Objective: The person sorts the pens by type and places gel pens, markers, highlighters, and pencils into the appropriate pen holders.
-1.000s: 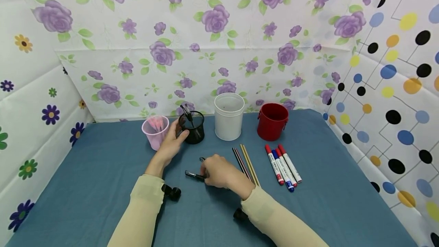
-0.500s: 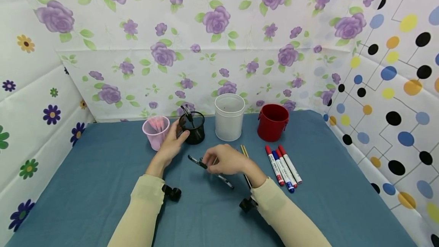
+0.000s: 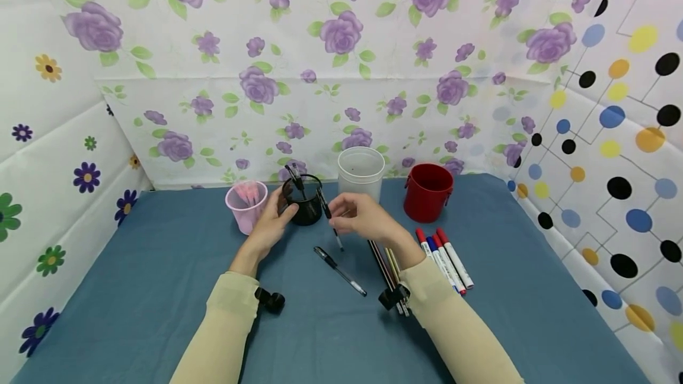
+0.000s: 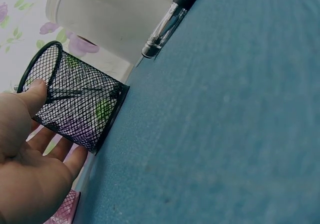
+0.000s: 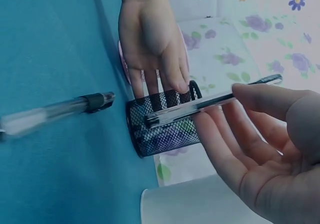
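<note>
My left hand (image 3: 265, 227) grips the black mesh pen cup (image 3: 307, 213) at its left side, thumb near the rim and fingers along the wall. Inside that cup lean black pens (image 3: 294, 176). Just right of it, my right hand (image 3: 364, 218) pinches a clear-barrelled gel pen (image 5: 175, 115) between thumb and fingertips. In the head view this pen stands steeply tilted, its upper end beside the cup's rim. Another gel pen (image 3: 340, 271) lies on the blue cloth in front of the cup.
Left of the mesh cup is a pink cup (image 3: 248, 218) with pink items inside. A white bin (image 3: 360, 179) and a red bucket (image 3: 428, 197) stand to the right. Pencils (image 3: 382, 265) and several markers (image 3: 452, 256) lie on the blue cloth (image 3: 160, 289).
My right hand has lifted one pen off the cloth, brought it up beside the mesh cup and turned it steeper. The other pen stays on the cloth. My left hand keeps its place.
</note>
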`<move>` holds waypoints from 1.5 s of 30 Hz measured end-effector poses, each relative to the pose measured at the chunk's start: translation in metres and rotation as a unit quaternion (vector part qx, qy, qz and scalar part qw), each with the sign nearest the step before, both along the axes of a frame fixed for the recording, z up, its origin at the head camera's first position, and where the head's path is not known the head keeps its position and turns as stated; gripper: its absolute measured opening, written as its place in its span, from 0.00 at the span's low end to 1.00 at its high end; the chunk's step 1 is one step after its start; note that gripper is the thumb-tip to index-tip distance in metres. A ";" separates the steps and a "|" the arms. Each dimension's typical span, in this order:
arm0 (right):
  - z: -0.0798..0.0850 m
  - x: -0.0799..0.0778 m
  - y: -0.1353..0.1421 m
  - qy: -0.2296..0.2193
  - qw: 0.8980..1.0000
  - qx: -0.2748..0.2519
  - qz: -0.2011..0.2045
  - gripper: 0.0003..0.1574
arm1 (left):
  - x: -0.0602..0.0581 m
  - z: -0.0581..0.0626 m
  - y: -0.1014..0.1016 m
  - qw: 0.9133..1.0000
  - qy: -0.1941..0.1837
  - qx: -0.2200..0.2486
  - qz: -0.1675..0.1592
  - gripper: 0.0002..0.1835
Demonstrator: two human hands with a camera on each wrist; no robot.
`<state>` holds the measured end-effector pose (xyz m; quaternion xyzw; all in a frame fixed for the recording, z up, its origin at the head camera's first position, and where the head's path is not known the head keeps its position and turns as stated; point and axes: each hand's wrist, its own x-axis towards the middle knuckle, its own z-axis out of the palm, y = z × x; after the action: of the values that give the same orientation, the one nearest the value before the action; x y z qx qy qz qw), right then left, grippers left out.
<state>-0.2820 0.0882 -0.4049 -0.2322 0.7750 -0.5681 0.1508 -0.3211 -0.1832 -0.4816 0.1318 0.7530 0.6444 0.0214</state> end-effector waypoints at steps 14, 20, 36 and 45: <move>0.017 -0.029 -0.014 0.032 0.996 -0.029 -0.081 0.16 | -0.002 -0.003 0.003 1.000 -0.001 0.006 -0.002 0.34; 0.021 -0.034 -0.020 0.037 0.995 -0.028 -0.089 0.17 | -0.001 -0.002 0.003 1.000 -0.005 0.004 0.001 0.34; 0.026 -0.047 -0.040 0.078 0.992 -0.038 -0.090 0.19 | -0.001 -0.002 0.001 1.000 0.000 0.003 0.006 0.33; 0.031 -0.051 -0.049 0.113 0.987 -0.036 -0.110 0.17 | 0.001 0.000 0.000 1.000 0.001 0.000 0.003 0.34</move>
<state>-0.3326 0.0391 -0.3737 -0.2133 0.7868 -0.5791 -0.0098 -0.3205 -0.1828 -0.4820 0.1298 0.7532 0.6446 0.0184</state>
